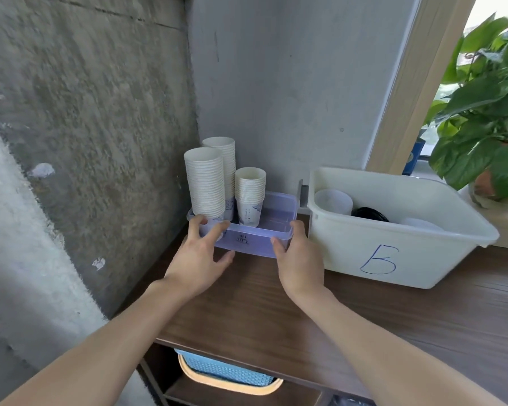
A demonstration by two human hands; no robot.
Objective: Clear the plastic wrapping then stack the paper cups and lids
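Your left hand (198, 259) and right hand (298, 259) each curl over a front corner of the purple tray (255, 241), gripping its rim. Three paper cup stacks (207, 183) stand upright inside it. The cups look finished. Next, settle the tray gently, then likely stack the black lids (370, 214) in the white bin (393, 250).

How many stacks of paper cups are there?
3, all upright in the purple tray: the front-left stack, the rear stack behind it, and the short stack at right. More may be hidden behind them.
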